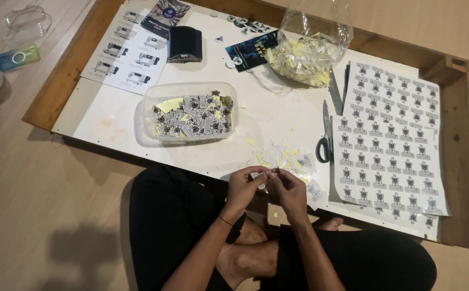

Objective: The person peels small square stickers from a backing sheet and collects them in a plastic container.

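A small white sticker (259, 177) sits low in the frame's centre, pinched between both hands: left hand (243, 187) and right hand (288, 189), each grip closed on it. Paper scraps (285, 160) litter the desk (110, 116) just above; scissors (326, 134) lie right.

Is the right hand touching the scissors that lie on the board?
Apart. The head view shows the right hand near the left hand at the board's near edge, while the scissors lie farther up, with bare board and paper scraps between them.

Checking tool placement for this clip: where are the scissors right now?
In the head view, the scissors lie on the white board right of centre, just left of the printed sticker sheet, beyond the right hand.
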